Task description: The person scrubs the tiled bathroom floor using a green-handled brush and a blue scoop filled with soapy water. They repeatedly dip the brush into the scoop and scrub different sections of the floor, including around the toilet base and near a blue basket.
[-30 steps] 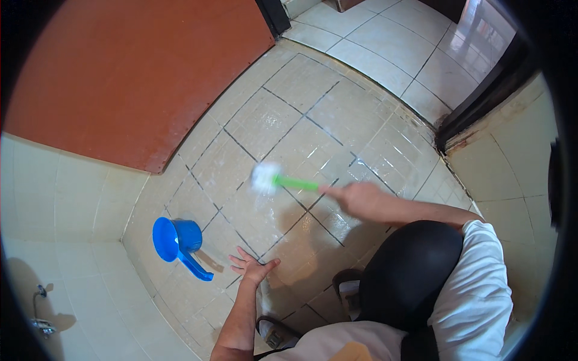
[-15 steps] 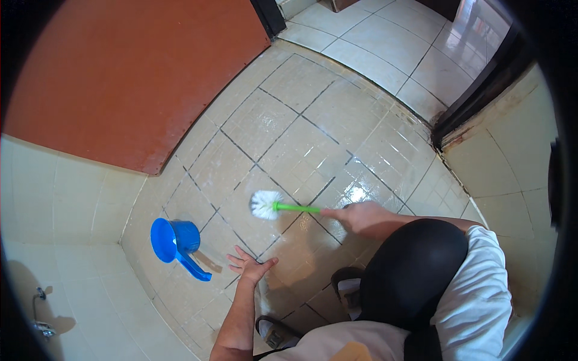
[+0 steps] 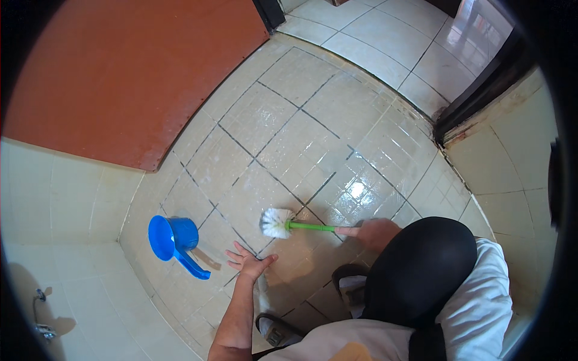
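My right hand [image 3: 376,234] is closed round the green handle of a toilet brush [image 3: 310,226]. Its round head of white bristles is down at the wet tiled floor [image 3: 289,132], pointing left. To the left of the brush, my left hand [image 3: 247,261] is held out with its fingers spread and nothing in it. Further left, a blue water dipper [image 3: 185,233] lies tipped on its side, its mouth facing left and its handle slanting toward me. Whether my left hand touches the floor, I cannot tell.
An orange-brown door [image 3: 132,72] stands at the far left. Beyond a raised threshold lie white tiles [image 3: 376,36], beside a dark door frame [image 3: 481,90]. A metal tap [image 3: 45,331] sticks out of the left wall. My sandalled feet [image 3: 349,289] are close below the brush.
The brush and my right hand have moved toward me and a little to the right. My left hand stays in nearly the same place, still spread. The dipper has not moved on the floor.
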Tool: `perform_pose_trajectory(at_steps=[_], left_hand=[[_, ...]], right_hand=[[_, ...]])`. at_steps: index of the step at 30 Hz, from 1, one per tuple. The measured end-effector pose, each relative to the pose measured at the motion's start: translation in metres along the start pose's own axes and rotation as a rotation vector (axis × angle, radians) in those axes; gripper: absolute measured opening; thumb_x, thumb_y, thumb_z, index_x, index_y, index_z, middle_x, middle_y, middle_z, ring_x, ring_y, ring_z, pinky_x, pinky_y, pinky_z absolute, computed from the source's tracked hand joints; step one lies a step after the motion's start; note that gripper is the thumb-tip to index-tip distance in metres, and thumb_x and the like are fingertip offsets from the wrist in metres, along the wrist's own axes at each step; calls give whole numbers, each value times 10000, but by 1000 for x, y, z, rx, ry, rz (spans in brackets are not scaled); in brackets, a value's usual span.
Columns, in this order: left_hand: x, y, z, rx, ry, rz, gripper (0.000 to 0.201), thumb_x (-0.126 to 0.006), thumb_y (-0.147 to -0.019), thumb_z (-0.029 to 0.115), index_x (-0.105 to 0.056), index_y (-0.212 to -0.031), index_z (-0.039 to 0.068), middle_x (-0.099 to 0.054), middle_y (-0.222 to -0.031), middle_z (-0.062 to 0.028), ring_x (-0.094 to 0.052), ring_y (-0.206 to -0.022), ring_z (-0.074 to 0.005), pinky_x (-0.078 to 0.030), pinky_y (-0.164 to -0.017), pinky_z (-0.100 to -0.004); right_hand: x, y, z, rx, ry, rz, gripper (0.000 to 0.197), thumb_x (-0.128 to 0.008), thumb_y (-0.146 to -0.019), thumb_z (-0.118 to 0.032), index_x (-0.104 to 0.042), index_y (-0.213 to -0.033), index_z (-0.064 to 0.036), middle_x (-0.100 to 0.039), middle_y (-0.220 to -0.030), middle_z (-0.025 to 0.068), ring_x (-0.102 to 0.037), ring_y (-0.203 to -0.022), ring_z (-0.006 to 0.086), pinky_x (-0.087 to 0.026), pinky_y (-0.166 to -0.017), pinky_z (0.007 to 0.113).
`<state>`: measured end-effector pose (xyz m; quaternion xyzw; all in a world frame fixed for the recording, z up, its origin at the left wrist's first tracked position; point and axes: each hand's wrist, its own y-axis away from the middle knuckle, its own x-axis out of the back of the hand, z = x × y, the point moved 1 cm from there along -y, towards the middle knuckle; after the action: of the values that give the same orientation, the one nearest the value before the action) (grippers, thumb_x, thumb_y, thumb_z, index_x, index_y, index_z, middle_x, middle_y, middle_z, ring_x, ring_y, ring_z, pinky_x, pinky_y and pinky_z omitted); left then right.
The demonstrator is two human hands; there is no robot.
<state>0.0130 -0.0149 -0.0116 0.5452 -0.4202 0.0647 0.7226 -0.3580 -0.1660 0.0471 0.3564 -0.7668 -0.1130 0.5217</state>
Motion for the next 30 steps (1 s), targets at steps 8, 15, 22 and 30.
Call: perform_pose_trajectory(at_steps=[8,15,22,30], left_hand=[[1,9,17,-1,8,-27,1495,-816,-512,585,284,-1385,71,311,-1420,-286,200,-1326,-507,-54,-1113,-503],[0,-3,0,34,-3,21,1500,-826,-497,587,296,-1391,149,321,-1434,-240,167,-1356,-468,-117,-1023,-676],[4,3,12,24,-15,-9,1502,-834,-506,567,293,-1385,106,301,-1431,-269,173,-1339,-497,-82,-1081,-566],[2,-5,3,41,-30,16,1505,-846,-491,561,299,-1390,179,315,-1443,-222,145,-1362,-465,-159,-1010,-682]], right_hand=[[100,-83,66,-253,-40,560,589,-464,-827,-87,-353,-1396,-192,-631,-873,241,-622,-795,378,-490,-708,471],[11,-66,-61,444,135,-14,616,-433,-827,-48,-360,-1399,-267,-601,-736,188,-618,-695,352,-500,-645,447],[112,-115,-13,-78,53,416,639,-559,-789,-142,-370,-1399,-181,-643,-800,185,-635,-713,340,-513,-648,432],[10,-76,-86,528,142,-39,573,-429,-824,-64,-407,-1368,-245,-607,-735,180,-623,-675,348,-501,-593,456]])
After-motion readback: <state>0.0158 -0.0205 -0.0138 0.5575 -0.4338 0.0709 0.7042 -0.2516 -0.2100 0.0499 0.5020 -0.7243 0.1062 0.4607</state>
